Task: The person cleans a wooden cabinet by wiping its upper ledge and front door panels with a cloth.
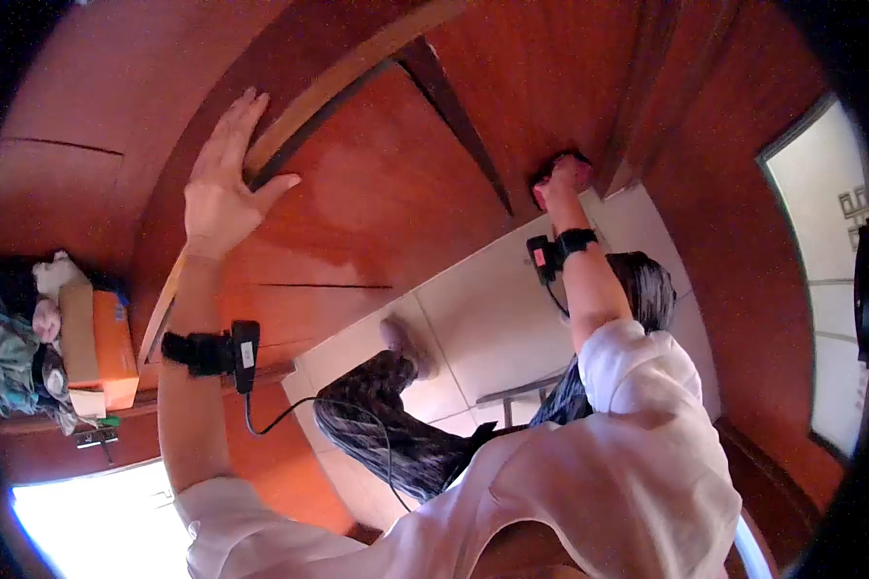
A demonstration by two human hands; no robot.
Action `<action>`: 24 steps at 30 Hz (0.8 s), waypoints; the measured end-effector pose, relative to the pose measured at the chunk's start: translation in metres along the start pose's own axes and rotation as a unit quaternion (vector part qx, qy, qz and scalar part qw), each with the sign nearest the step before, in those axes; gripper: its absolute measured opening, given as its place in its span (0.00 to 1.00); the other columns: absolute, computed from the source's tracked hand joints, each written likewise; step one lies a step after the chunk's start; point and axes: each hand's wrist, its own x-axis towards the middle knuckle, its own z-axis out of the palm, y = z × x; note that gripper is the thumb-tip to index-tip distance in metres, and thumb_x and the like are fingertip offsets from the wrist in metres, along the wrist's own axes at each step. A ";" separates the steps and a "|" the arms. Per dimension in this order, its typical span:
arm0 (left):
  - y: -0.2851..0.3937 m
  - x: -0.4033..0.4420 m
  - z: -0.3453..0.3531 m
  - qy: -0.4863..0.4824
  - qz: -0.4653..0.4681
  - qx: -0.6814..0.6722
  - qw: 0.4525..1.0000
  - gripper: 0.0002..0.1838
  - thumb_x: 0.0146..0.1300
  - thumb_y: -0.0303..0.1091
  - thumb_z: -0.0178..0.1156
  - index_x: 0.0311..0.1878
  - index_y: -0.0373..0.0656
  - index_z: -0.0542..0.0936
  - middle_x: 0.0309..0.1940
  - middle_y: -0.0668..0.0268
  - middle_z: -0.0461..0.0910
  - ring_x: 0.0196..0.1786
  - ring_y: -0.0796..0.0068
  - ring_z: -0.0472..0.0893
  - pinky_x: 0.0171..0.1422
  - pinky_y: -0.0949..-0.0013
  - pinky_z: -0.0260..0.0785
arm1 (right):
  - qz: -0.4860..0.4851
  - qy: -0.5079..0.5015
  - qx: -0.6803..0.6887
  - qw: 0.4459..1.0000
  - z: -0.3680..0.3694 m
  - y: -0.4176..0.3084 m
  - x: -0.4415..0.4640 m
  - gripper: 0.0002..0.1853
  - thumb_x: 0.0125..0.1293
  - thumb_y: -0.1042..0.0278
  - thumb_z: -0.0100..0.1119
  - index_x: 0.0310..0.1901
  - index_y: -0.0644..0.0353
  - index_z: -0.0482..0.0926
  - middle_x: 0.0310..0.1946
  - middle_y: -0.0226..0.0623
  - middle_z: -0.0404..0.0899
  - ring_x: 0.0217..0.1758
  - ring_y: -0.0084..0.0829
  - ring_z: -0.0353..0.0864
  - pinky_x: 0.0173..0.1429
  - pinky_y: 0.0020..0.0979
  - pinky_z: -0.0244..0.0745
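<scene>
My left hand point(224, 193) lies with fingers stretched out and thumb spread against the edge of a reddish-brown wooden door point(357, 193). Low on the wood at the right, my right hand point(558, 185) is closed around a pink cloth point(577, 172) and presses it against the panel near the floor. The cloth is partly hidden by the fingers, and its exact shape is hard to make out. Glossy reflections show on the door's surface between the two hands.
Shelf items at the left include an orange box point(114, 338) and bundled clothes point(8, 338). Pale floor tiles point(473, 299) lie below my bent legs. A framed mirror or window point(830, 251) is at the right. Cables hang from the black wrist devices point(245, 357).
</scene>
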 end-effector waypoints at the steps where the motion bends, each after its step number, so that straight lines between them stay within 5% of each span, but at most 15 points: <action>1: 0.000 0.000 0.000 -0.006 -0.005 0.011 1.000 0.45 0.39 0.33 0.75 0.66 0.52 0.66 0.66 0.63 0.65 0.66 0.58 0.67 0.68 0.60 0.62 | -0.027 -0.016 0.027 0.999 0.015 -0.003 -0.015 0.31 0.68 0.55 0.46 0.66 0.68 0.57 0.68 0.46 0.54 0.70 0.42 0.52 0.72 0.39 0.49; 5: 0.001 -0.002 -0.001 -0.011 -0.028 0.028 0.999 0.45 0.40 0.34 0.74 0.66 0.54 0.66 0.67 0.67 0.64 0.68 0.61 0.64 0.70 0.59 0.61 | -0.287 -0.085 0.036 0.953 0.093 -0.032 -0.108 0.30 0.65 0.60 0.51 0.66 0.64 0.59 0.67 0.38 0.58 0.68 0.37 0.57 0.70 0.37 0.54; 7: 0.005 -0.001 -0.003 -0.011 -0.032 0.018 0.999 0.45 0.40 0.33 0.74 0.66 0.54 0.66 0.67 0.67 0.64 0.68 0.60 0.65 0.70 0.59 0.61 | -0.439 -0.072 -0.136 0.885 0.123 -0.057 -0.135 0.37 0.65 0.60 0.53 0.70 0.67 0.50 0.73 0.41 0.46 0.74 0.36 0.48 0.74 0.34 0.47; 9: 0.008 0.000 -0.003 -0.013 -0.037 0.009 0.999 0.45 0.40 0.33 0.74 0.66 0.54 0.66 0.67 0.67 0.64 0.68 0.60 0.65 0.70 0.59 0.61 | -0.500 -0.177 -0.111 0.841 0.152 -0.084 -0.193 0.38 0.67 0.60 0.51 0.71 0.67 0.44 0.75 0.42 0.37 0.77 0.37 0.40 0.75 0.34 0.41; 11: 0.008 0.000 -0.001 -0.003 -0.029 0.011 1.000 0.45 0.40 0.32 0.74 0.66 0.52 0.66 0.67 0.64 0.65 0.67 0.58 0.65 0.69 0.59 0.61 | -0.543 -0.225 -0.081 0.805 0.168 -0.095 -0.236 0.35 0.69 0.61 0.47 0.70 0.71 0.47 0.74 0.47 0.41 0.76 0.41 0.43 0.75 0.36 0.42; 16: 0.012 0.004 -0.001 -0.014 -0.010 -0.005 1.000 0.45 0.40 0.31 0.74 0.66 0.48 0.66 0.66 0.61 0.66 0.66 0.56 0.67 0.69 0.59 0.62 | -0.620 -0.180 -0.193 0.739 0.165 -0.095 -0.196 0.34 0.73 0.51 0.44 0.71 0.66 0.49 0.73 0.47 0.45 0.75 0.43 0.44 0.75 0.37 0.40; 18: 0.011 0.005 0.000 -0.022 -0.007 -0.004 1.000 0.45 0.40 0.30 0.74 0.66 0.47 0.66 0.66 0.60 0.66 0.66 0.56 0.67 0.69 0.59 0.62 | -0.746 -0.130 -0.218 0.615 0.147 -0.080 -0.149 0.33 0.72 0.52 0.45 0.70 0.64 0.51 0.73 0.45 0.46 0.75 0.40 0.45 0.76 0.34 0.39; 21: 0.011 0.005 0.001 -0.017 0.002 0.001 1.000 0.45 0.40 0.30 0.74 0.66 0.46 0.66 0.65 0.59 0.66 0.66 0.55 0.67 0.69 0.60 0.62 | -0.701 -0.057 -0.260 0.662 0.106 -0.050 -0.112 0.35 0.69 0.58 0.46 0.69 0.73 0.47 0.71 0.58 0.44 0.74 0.52 0.44 0.76 0.40 0.39; 22: 0.011 0.004 0.002 -0.016 -0.001 0.004 1.000 0.45 0.40 0.30 0.74 0.66 0.46 0.66 0.65 0.59 0.66 0.66 0.55 0.67 0.69 0.60 0.62 | -0.648 -0.007 -0.244 0.721 0.094 -0.034 -0.091 0.35 0.70 0.56 0.44 0.68 0.75 0.48 0.70 0.62 0.46 0.73 0.57 0.47 0.76 0.42 0.40; 24: 0.009 0.004 0.003 -0.015 -0.004 0.008 1.000 0.45 0.40 0.30 0.74 0.66 0.45 0.66 0.65 0.59 0.66 0.66 0.55 0.67 0.69 0.60 0.62 | -0.600 0.032 -0.237 0.763 0.066 -0.012 -0.070 0.32 0.71 0.57 0.43 0.67 0.74 0.51 0.68 0.61 0.51 0.71 0.54 0.52 0.75 0.41 0.43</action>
